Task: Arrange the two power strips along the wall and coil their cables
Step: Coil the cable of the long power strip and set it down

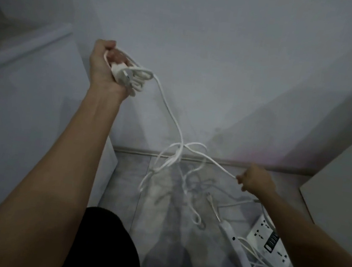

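Observation:
My left hand is raised in front of the wall and grips a white plug with several coiled loops of white cable. From that coil the cable hangs down to a loose tangle above the floor. My right hand pinches the same white cable lower down, near the skirting board. Two white power strips lie on the grey floor at the lower right: a narrow one and a wide one with several sockets. More cable loops trail over them.
A pale wall fills the upper view, with a skirting board at its foot. A white cabinet side stands at the left and a light panel at the right. My dark-clothed knee is at the bottom.

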A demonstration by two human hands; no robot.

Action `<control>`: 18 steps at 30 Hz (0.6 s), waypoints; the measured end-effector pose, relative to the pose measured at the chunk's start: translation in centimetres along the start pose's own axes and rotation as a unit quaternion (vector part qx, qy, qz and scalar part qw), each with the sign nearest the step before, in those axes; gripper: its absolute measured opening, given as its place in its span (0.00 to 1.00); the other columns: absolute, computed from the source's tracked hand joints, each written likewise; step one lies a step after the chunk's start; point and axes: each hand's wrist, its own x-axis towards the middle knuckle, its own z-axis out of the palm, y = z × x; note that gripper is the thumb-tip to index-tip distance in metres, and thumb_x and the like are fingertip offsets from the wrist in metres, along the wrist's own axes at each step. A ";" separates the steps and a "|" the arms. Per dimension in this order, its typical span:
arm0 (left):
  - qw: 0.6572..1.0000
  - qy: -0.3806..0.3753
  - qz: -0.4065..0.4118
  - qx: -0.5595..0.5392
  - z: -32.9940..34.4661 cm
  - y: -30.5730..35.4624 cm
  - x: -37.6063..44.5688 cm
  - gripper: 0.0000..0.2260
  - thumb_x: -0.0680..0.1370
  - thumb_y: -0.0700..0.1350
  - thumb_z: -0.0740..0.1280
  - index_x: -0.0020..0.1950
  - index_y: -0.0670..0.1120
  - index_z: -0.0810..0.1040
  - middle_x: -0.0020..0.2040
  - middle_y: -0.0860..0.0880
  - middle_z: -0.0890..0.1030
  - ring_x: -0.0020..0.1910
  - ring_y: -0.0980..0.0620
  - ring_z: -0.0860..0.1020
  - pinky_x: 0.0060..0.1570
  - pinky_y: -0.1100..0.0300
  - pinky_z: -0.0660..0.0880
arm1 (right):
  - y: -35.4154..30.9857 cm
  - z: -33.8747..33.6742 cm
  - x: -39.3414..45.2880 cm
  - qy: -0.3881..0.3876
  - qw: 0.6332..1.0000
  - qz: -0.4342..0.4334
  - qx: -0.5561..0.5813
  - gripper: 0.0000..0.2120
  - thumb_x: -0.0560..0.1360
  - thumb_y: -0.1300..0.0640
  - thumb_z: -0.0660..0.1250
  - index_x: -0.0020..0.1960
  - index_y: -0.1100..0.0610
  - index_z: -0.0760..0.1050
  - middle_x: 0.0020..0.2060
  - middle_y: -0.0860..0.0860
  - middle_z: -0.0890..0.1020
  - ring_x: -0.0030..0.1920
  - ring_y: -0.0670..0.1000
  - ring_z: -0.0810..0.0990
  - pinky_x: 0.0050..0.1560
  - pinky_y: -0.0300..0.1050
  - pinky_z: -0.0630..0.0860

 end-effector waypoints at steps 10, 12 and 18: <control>0.967 -0.077 -0.220 0.100 3.3 -6.2 -1.9 0.24 0.79 0.42 0.56 0.22 0.48 0.61 0.17 0.54 0.62 0.16 0.59 0.62 0.27 0.70 0.56 | -10.6 -4.2 -2.9 -0.030 0.945 -0.298 0.132 0.32 0.76 0.57 0.66 0.76 0.57 0.56 0.74 0.54 0.63 0.73 0.54 0.63 0.70 0.43 0.59; 0.959 -0.098 -0.234 0.125 4.6 -6.3 -2.6 0.20 0.78 0.42 0.57 0.26 0.48 0.61 0.17 0.54 0.62 0.15 0.59 0.61 0.26 0.70 0.56 | -12.4 -4.2 -3.9 -0.051 0.928 -0.322 0.182 0.35 0.76 0.62 0.66 0.77 0.53 0.52 0.75 0.52 0.60 0.74 0.52 0.60 0.67 0.38 0.58; 0.914 -0.237 -0.290 0.157 6.6 -4.4 -4.8 0.10 0.72 0.45 0.59 0.31 0.48 0.64 0.15 0.53 0.64 0.14 0.58 0.64 0.27 0.67 0.58 | -13.8 -3.3 -3.4 0.007 0.914 -0.356 0.196 0.34 0.71 0.70 0.61 0.75 0.59 0.56 0.72 0.57 0.65 0.71 0.57 0.64 0.67 0.42 0.61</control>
